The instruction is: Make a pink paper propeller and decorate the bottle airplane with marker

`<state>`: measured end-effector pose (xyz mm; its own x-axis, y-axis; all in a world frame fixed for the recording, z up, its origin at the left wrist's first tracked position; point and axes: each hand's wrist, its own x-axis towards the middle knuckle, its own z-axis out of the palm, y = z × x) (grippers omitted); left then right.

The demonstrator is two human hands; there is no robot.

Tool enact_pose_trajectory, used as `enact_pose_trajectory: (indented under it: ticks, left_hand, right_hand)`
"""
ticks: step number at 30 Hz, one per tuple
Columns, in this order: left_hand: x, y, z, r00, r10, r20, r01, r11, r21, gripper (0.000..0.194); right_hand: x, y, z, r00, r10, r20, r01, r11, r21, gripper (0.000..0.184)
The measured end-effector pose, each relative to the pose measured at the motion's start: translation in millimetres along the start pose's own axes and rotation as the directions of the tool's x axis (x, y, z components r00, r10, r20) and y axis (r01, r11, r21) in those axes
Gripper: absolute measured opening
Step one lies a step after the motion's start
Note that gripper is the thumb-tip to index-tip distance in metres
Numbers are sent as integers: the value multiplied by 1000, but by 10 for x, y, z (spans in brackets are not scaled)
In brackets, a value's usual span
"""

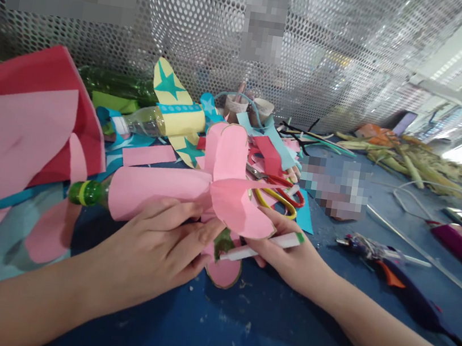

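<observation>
A green bottle wrapped in pink paper [160, 186] lies on its side, its neck with a green cap [84, 192] pointing left. Pink paper fins with rounded ends [232, 150] stand out from its base end. My left hand [156, 243] is closed over the near side of the bottle, its fingertips by the fins. Between the fingers of my right hand [291, 261] is a white marker pen [285, 241] with a green end. The pen's other end points at the green bottle base, near the lower fin [225, 275]. Some right fingers are hidden behind the fin and pen.
Red-and-yellow-handled scissors [283, 195] lie just behind the fins. A yellow paper-covered bottle with stars [182, 123] sits further back. Pink and red paper sheets [17, 131] pile up at left. At right are a glue gun [406, 301] and a purple power strip [461, 245] with cables.
</observation>
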<state>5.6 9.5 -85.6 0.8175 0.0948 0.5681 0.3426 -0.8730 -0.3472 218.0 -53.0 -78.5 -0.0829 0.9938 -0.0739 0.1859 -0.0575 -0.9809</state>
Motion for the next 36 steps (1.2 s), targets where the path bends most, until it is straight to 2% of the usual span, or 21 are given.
enact_pose_trajectory:
  ticks: [4,8,10,18,24,28,32,36]
  left_hand:
    - [9,-10,-13,999,50,5,-50,999,5,20]
    - [17,-6,1,999,44,-27,-44,999,1,22]
    - [15,-1,1,999,38,-9,-38,999,15,22]
    - [-61,7,61,999,34,-21,-34,999,4,22]
    - [-6,-22,17,998,62,-10,-62,998,-5,21]
    - [-11,-15,9,994,102,-40,-102,995,-6,20]
    - [-23,-6,15,998,56,-15,-57,998,-22,19]
    - [-5,-19,5,992,122,-15,-121,992,17,16]
  right_hand:
    - [-2,11,-2,1000,0,7,0,1000,-10,25]
    - [3,23,-4,1000,-16,-3,16,1000,-11,22]
    - [4,24,-5,1000,-11,4,11,1000,-10,21]
    - [12,26,-6,1000,-4,-12,4,1000,7,27]
    - [8,56,-9,1000,-14,-25,14,1000,16,26]
    - [14,64,-17,999,-42,-29,43,999,26,25]
    - [22,62,-16,999,-39,-12,39,999,22,27]
    - [19,55,-13,998,-53,-20,53,998,15,25]
